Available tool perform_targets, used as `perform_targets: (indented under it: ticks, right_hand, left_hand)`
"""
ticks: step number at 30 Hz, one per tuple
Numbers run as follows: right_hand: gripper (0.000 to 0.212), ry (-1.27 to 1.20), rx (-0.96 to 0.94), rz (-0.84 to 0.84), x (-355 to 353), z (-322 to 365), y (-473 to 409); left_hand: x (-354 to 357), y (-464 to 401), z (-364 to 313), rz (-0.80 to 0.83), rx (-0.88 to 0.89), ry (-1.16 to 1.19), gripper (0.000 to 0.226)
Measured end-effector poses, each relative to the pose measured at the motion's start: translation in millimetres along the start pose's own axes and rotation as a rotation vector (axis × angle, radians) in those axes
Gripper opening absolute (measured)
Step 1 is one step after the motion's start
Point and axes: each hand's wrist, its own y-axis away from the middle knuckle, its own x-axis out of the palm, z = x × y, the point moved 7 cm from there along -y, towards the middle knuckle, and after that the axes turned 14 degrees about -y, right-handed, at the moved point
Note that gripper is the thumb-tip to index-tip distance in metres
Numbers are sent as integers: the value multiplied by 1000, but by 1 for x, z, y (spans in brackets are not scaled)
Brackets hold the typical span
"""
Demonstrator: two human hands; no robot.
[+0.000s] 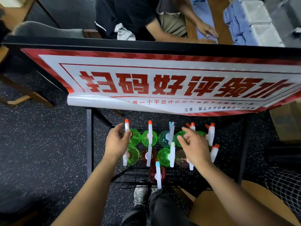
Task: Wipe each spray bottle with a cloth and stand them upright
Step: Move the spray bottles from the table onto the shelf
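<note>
Several spray bottles stand upright on a black wire shelf [130,175] under a table. Most are green [149,138], one is blue-green [164,138], and a red one [157,174] stands alone at the front. Their white trigger heads carry orange or blue nozzles. My left hand [116,142] hovers at the far-left green bottle [135,137], fingers loosely spread beside its trigger head, holding nothing. My right hand [194,146] hovers over the right-hand bottles with fingers spread. No cloth is in view.
A red and white banner [162,85] hangs from the black table edge [146,44] above the shelf. A person in a black shirt [127,17] sits behind the table. My feet [141,194] are below the shelf. A tan seat [228,206] is at the right.
</note>
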Motion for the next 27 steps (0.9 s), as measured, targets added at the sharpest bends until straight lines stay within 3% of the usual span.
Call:
perform_targets:
  ticks: [3,5,13,23,27]
  right_hand:
    - [39,-8,-54,-145,-28,2,5]
    - [40,-7,-57,-193,-41,-1,4]
    - [48,-23,15,-164,-48,-15,-1]
    - [59,16,122,-61,-49,-44,43]
    - [61,50,219,63,-35,-61,59]
  left_hand:
    - [6,-10,-4,19,-14,-30,24]
    - [8,-12,-6,21,-17,-34,25]
    - [7,-9,-12,36,55,-88,12]
    - [-2,20,17,2,34,-38,61]
    - [8,45,44,51,37,-82,62]
